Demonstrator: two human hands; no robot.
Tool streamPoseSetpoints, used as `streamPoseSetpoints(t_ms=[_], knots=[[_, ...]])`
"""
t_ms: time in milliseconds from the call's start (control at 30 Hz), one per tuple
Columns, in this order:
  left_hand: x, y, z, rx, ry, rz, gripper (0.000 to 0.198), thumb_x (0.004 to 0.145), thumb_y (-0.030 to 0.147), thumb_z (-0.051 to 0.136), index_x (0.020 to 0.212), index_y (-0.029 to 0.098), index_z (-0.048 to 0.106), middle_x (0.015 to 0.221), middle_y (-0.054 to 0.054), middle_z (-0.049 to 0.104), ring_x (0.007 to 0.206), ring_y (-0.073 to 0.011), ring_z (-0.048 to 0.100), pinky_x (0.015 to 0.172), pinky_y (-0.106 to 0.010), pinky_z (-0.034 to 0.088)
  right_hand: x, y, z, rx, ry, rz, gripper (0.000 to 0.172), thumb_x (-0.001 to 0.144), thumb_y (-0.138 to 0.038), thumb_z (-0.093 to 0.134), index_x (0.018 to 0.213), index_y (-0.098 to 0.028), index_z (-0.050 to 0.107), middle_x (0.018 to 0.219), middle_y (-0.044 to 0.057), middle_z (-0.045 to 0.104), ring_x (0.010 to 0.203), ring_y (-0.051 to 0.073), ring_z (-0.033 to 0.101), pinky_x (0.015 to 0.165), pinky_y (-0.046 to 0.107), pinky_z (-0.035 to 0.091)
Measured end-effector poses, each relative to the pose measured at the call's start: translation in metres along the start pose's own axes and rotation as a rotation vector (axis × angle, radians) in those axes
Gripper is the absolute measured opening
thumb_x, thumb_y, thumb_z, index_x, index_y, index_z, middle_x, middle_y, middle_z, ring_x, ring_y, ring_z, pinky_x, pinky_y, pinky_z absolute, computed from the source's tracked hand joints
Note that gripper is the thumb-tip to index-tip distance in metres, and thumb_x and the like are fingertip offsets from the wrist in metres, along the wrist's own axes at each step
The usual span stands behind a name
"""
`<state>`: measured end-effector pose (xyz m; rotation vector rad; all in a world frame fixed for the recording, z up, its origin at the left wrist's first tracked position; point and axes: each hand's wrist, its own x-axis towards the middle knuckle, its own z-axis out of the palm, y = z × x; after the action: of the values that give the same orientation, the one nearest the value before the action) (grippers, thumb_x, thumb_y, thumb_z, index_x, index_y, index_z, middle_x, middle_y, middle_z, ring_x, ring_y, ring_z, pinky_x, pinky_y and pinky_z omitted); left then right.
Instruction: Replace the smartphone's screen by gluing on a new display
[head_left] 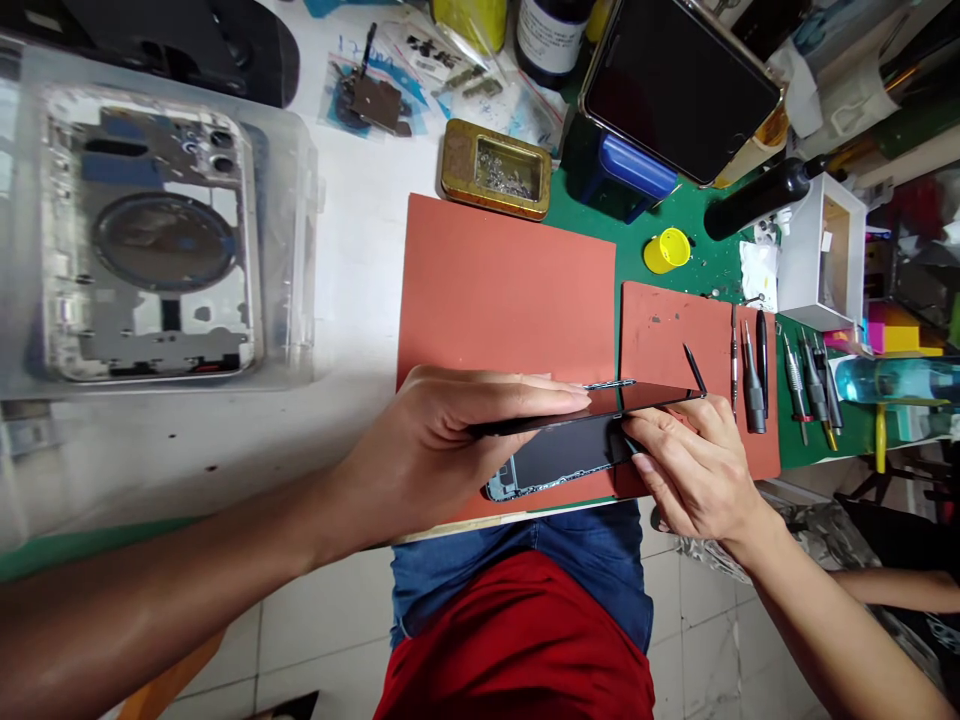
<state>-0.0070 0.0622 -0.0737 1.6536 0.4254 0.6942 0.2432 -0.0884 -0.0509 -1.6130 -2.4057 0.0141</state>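
Note:
A thin black phone screen panel [630,402] stands tilted above a phone frame [559,465] near the front edge of the red mats. My left hand [465,420] is closed round the panel's left end, fingers along its far face. At the right end, my right hand [694,465] pinches a thin dark tool, with its fingers close to the frame and the panel's lower edge. Much of the tool is hidden by the fingers. The frame lies partly under the panel, its metal rim showing.
On the left is a clear plastic box [304,250] with a phone housing [165,335]. Behind the red mat [510,290] sits a gold tin [457,165]. A yellow cup [666,252], screwdrivers [754,390], a white box [806,260] and a bottle [907,382] are to the right.

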Motion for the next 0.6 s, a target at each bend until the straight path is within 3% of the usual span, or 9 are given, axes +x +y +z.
streamPoseSetpoints(t_ms=[167, 400, 600], knots=[[-0.001, -0.002, 0.001, -0.030, 0.015, 0.000, 0.042, 0.094, 0.005, 0.070, 0.122, 0.034, 0.081, 0.126, 0.006, 0.079, 0.117, -0.0167, 0.078, 0.108, -0.027, 0.061, 0.001, 0.009, -0.007, 0.009, -0.059, -0.043, 0.034, 0.097, -0.013, 0.056, 0.130, -0.017, 0.065, 0.120, 0.010, 0.080, 0.094, 0.025, 0.061, 0.080, 0.041, 0.040], [-0.001, -0.001, -0.001, -0.031, -0.017, -0.032, 0.046, 0.096, 0.005, 0.066, 0.126, 0.038, 0.079, 0.129, 0.009, 0.077, 0.121, -0.0168, 0.076, 0.110, -0.029, 0.060, 0.006, 0.024, -0.019, 0.011, -0.178, -0.143, 0.021, 0.103, -0.014, 0.054, 0.120, -0.012, 0.065, 0.116, 0.013, 0.079, 0.082, 0.021, 0.056, 0.072, 0.038, 0.037], [-0.001, -0.002, -0.001, -0.045, -0.018, -0.032, 0.048, 0.095, 0.004, 0.066, 0.125, 0.039, 0.079, 0.129, 0.009, 0.077, 0.120, -0.0187, 0.076, 0.109, -0.031, 0.062, 0.015, 0.024, -0.022, 0.037, -0.170, -0.193, 0.030, 0.103, -0.014, 0.053, 0.131, -0.009, 0.061, 0.113, 0.014, 0.079, 0.082, 0.021, 0.062, 0.068, 0.038, 0.042]])
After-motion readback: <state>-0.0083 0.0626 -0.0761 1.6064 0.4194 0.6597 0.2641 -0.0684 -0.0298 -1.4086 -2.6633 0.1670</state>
